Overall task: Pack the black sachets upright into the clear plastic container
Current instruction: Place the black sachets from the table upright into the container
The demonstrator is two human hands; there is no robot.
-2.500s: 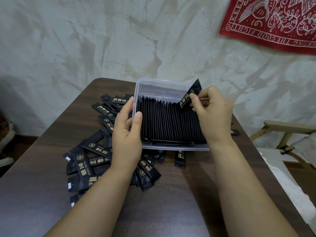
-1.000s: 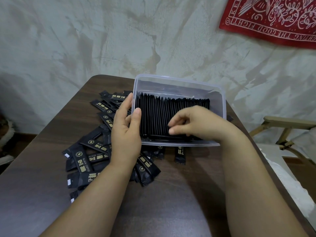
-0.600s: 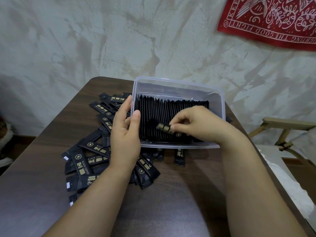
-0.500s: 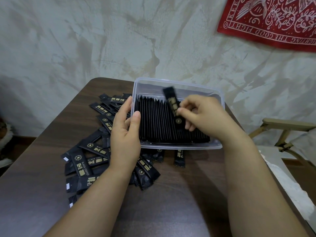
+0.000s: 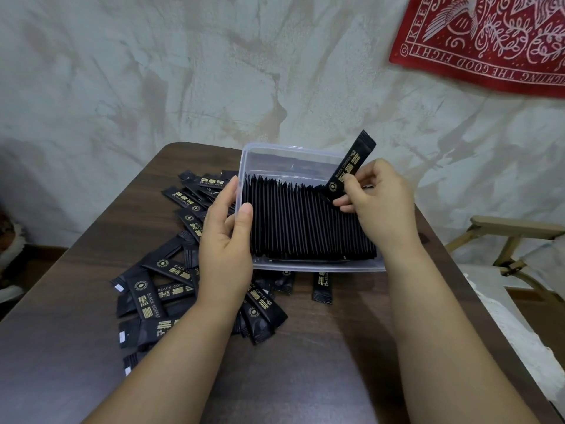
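right hand point(image 5: 379, 203): fingers point(image 5: 351, 185) pinch one black sachet point(image 5: 351, 166), tilted above the clear plastic container point(image 5: 305, 267) at its far right corner | left hand point(image 5: 226, 240): grips the container's left wall | container: by the table point(image 5: 305, 362) far edge; packed row point(image 5: 305, 224) upright (edges up) | loose sachets point(image 5: 159, 289): flat along the left edge
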